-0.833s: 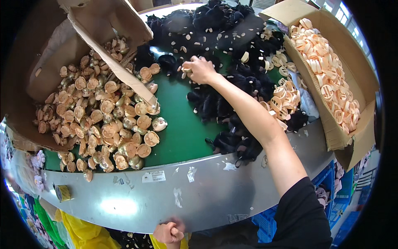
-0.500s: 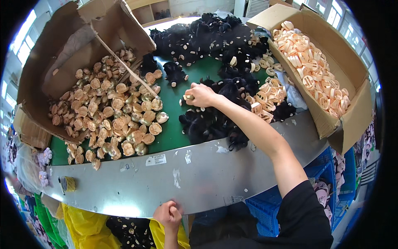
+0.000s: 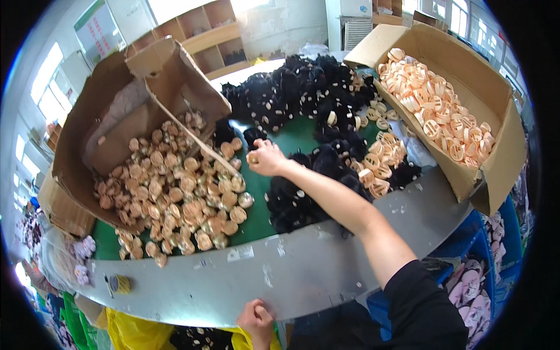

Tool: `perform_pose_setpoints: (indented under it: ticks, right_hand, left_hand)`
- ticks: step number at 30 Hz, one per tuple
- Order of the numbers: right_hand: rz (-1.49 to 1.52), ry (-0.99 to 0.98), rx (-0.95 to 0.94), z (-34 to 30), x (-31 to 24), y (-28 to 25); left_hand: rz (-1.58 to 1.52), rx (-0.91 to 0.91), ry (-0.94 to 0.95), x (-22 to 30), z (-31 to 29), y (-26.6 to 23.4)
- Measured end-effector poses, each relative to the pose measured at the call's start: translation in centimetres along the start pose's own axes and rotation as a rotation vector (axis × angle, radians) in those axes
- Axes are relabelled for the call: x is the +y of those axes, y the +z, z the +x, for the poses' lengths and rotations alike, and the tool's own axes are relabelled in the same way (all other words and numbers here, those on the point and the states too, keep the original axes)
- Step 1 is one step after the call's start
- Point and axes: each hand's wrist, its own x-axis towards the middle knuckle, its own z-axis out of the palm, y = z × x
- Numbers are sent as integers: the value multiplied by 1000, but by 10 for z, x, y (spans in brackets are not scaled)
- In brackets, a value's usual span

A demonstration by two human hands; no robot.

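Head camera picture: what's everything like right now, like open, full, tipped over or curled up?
Right hand: fingers curled around a small piece, partly hidden
Left hand: curled, by the metal table edge
Left cardboard box: open, tipped, round shells spilling out
Right cardboard box: open, heaped with slotted peach pieces
Black plush pieces: loose, heaped
Tape roll: resting on the metal table edge

Pale wall (image 3: 286, 29), wooden cubby shelves (image 3: 214, 35), bright windows (image 3: 49, 87) at left.
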Motion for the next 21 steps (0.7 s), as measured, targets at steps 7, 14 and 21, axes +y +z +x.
perform_pose_setpoints:
  ticks: [7,14,21]
  right_hand:
    - [-189,5,138,38,27,57]
    - [22,31,-67,22,45,22]
    - [956,-186,-104,-125,-90,-128]
  left_hand:
    - [177,-16,-14,-7,-21,-18]
    - [189,-92,27,-2,-17,-20]
    - [-654,-207,-312,46,35,-42]
